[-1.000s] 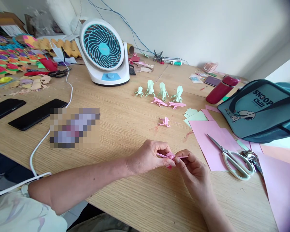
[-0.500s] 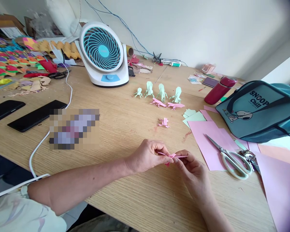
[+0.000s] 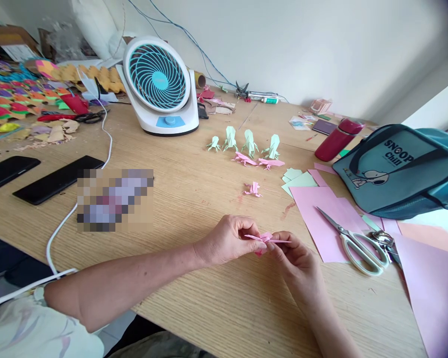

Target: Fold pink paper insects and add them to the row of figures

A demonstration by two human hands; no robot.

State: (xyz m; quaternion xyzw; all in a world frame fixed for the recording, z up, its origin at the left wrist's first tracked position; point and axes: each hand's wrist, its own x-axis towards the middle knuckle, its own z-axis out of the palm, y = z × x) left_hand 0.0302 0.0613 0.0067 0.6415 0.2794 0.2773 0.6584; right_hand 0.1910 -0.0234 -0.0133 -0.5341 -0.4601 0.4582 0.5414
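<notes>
Between my two hands is a pink folded-paper figure [image 3: 266,237] with thin points sticking out to both sides. My left hand [image 3: 233,241] pinches it from the left between thumb and fingers. From the right, my right hand [image 3: 296,258] grips it the same way, the two thumbs almost meeting. Part of the figure is hidden behind the thumbs. Just beyond the hands lies a small pink origami figure [image 3: 253,189]. Farther back are two pink origami figures [image 3: 271,163] and a row of several pale green origami figures [image 3: 249,143] standing on the table.
On the right, scissors [image 3: 364,248] lie over pink paper sheets [image 3: 308,219], with a teal bag [image 3: 399,171] and a red bottle [image 3: 339,140] behind. A white fan [image 3: 168,122] stands at back left. Black phone-like slabs [image 3: 57,179] and a white cable [image 3: 56,233] lie left.
The pink figure has tilted slightly in my fingers, so more of its folded middle shows. Both hands keep nearly the same place and grip.
</notes>
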